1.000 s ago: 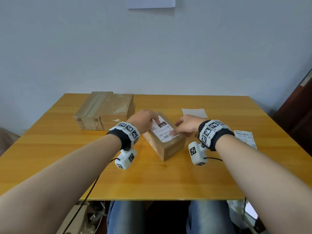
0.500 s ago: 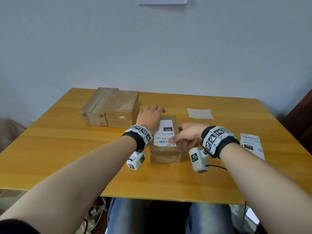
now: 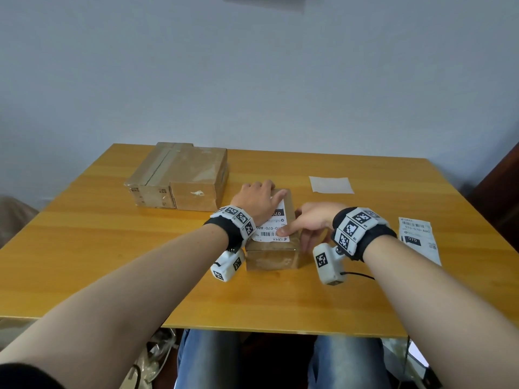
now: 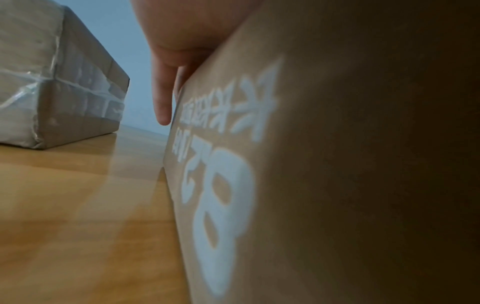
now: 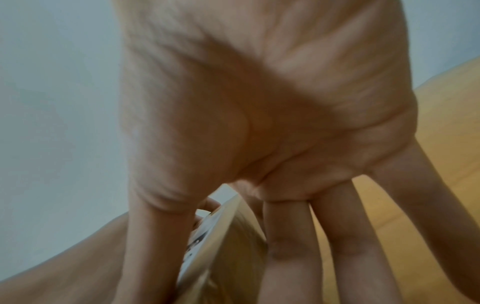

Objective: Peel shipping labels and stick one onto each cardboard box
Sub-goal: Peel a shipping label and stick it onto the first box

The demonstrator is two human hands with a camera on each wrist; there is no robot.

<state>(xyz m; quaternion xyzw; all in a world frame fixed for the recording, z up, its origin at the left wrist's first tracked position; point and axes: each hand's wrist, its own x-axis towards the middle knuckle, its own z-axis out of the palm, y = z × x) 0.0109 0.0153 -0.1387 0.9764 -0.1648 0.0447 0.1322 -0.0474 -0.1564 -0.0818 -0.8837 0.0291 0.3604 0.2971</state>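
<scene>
A small cardboard box (image 3: 271, 258) stands at the table's middle with a white shipping label (image 3: 274, 223) on its top. My left hand (image 3: 257, 196) lies over the box's far left edge, thumb across the label, one finger (image 4: 162, 102) hanging down the printed side of the box (image 4: 311, 164). My right hand (image 3: 309, 223) straddles the right top edge. Its thumb presses the label's near right corner and its straight fingers (image 5: 345, 236) run down the side of the box (image 5: 228, 257). A strip of the label (image 5: 197, 240) shows beside the thumb.
Two larger taped cardboard boxes (image 3: 179, 178) sit side by side at the back left; one box (image 4: 52, 82) shows close to my left hand. An empty backing sheet (image 3: 331, 184) lies behind my right hand. Another printed label sheet (image 3: 420, 240) lies at the right on the wooden table (image 3: 112, 262).
The small box was turned from a slant to square with the table edge. My left hand slid onto its top and my right thumb moved to the label's near right corner.
</scene>
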